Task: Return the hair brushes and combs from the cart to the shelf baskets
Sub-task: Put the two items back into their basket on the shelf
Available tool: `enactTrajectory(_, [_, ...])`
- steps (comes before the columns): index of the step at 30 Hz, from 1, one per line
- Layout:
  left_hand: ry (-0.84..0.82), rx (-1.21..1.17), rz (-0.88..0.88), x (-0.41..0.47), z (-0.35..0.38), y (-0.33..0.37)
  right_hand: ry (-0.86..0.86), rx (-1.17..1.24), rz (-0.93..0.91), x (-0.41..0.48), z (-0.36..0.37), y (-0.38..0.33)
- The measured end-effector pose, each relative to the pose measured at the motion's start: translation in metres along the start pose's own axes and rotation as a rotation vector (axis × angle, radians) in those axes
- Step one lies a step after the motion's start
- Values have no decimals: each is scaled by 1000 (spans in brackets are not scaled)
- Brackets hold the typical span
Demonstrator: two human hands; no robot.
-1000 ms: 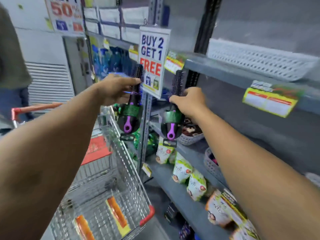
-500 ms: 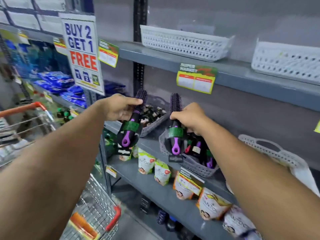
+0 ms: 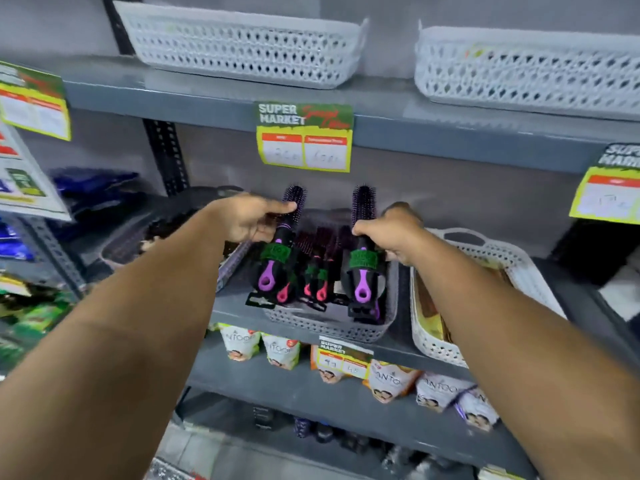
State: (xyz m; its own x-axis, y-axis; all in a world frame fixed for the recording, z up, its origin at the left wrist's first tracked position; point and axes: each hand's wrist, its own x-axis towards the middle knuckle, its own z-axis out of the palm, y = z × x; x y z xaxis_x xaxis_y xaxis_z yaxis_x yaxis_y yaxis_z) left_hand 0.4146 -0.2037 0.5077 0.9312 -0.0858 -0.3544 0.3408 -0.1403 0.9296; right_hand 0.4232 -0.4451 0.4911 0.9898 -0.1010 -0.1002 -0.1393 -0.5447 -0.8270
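Grey metal shelving [image 3: 398,133] fills the view, its boards stacked against a plain grey back wall [image 3: 450,188]. A dark perforated upright post [image 3: 166,154] rises at the left end of the shelving. Below the lowest board lies what looks like pale floor [image 3: 194,448], too blurred to tell surely.

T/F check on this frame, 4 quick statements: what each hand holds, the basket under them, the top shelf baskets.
1. Each hand holds a round hair brush: left hand, right hand. True.
2. The grey basket under the brushes is empty. False: it already holds several brushes with pink handles.
3. Both held brushes have purple handle ends: left brush, right brush. True.
4. The two white baskets on the top shelf, and, are stacked. False: they sit side by side, apart.
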Motion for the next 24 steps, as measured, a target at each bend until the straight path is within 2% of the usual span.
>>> enactTrajectory(12, [-23, 92, -114, 75, 16, -26, 108, -3, 178, 14, 14, 21])
enactTrajectory(19, [3, 134, -173, 96, 9, -38, 120, -106, 183, 22, 37, 30])
enactTrajectory(24, [-14, 196, -210, 104, 9, -45, 105, -213, 123, 28, 54, 33])
